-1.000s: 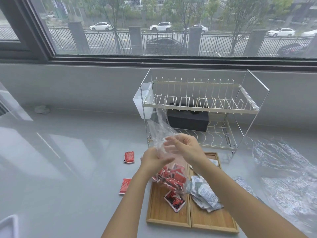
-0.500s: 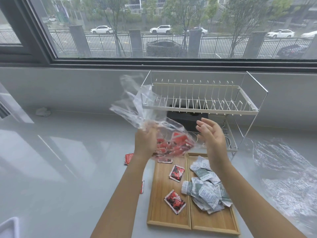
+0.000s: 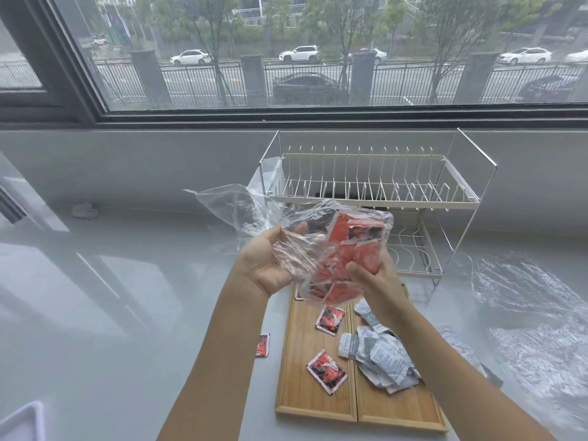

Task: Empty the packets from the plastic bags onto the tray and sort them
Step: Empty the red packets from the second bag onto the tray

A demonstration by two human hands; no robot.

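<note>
Here, on a glossy grey table [image 3: 111, 313] beneath a wide window [image 3: 318, 52], a person holds a clear plastic bag [image 3: 305, 249] in the air above a wooden tray [image 3: 305, 393]. At far left a white tray corner [image 3: 19, 421] shows at the frame's bottom edge, and a small crumpled white scrap [image 3: 83, 210] lies by the wall. One red packet [image 3: 262, 344] rests on the table just left of the tray. The left hand [image 3: 267, 265] grips the bag's gathered neck, fingers [image 3: 297, 229] curled around the bunched film, whose loose end trails up and left. The bag bulges with red packets, too many and too jumbled to count. The right hand [image 3: 375, 278] clasps the bag's lower right side, thumb in front and fingers wrapped behind the filled part. Below, the tray has two long compartments. The left one holds two red-and-black packets lying flat [image 3: 330, 319] [image 3: 326, 371], with the corner of a third [image 3: 298, 294] showing under the bag. The right compartment carries a heap of white-and-grey packets [image 3: 378, 354], overlapping so that no count is possible. Behind the hands stands one two-tier wire dish rack [image 3: 375, 198] against the wall, with a dark box on its lower tier, partly hidden. At right, crumpled clear plastic sheeting [image 3: 534, 313] spreads over the table.
</note>
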